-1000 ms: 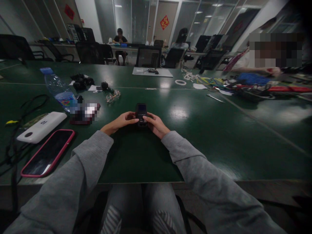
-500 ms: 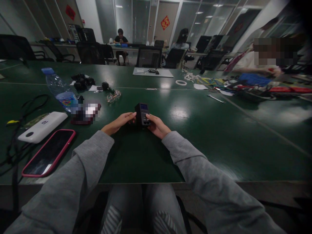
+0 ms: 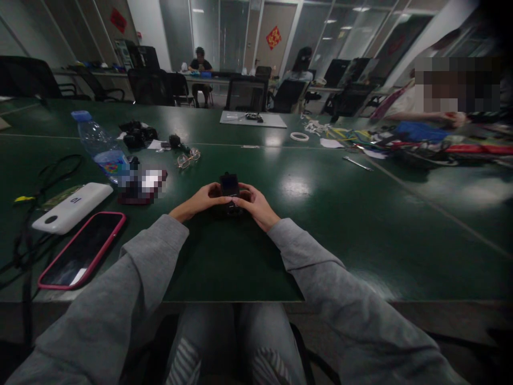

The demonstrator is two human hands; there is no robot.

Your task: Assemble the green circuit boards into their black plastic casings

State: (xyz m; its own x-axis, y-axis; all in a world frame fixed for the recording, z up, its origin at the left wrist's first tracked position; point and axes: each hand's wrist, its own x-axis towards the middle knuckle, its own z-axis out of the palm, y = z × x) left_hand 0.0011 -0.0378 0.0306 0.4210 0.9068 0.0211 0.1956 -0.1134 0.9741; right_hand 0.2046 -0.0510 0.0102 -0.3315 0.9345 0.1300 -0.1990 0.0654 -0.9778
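Between my two hands is a small black box-shaped device with a dark screen (image 3: 230, 183), just above or on the green table. My left hand (image 3: 206, 200) grips its left side, the thumb reaching across the front below the screen. From the other side my right hand (image 3: 256, 206) holds it too, its thumb meeting the left one at the front. The thumbs cover part of the front, where small controls or sockets sit. What kind of device it is I cannot tell.
To the left lie a pink-edged phone (image 3: 82, 251), a white power bank (image 3: 72, 207), black cables and a water bottle (image 3: 100, 144). Glasses (image 3: 188, 158) lie farther off. At the right are a metal tool (image 3: 358, 163), a tape ring (image 3: 299, 137) and cable clutter. A person sits beyond.
The device has turned so its screen faces me more squarely. My left thumb has come across its front to meet the right thumb.
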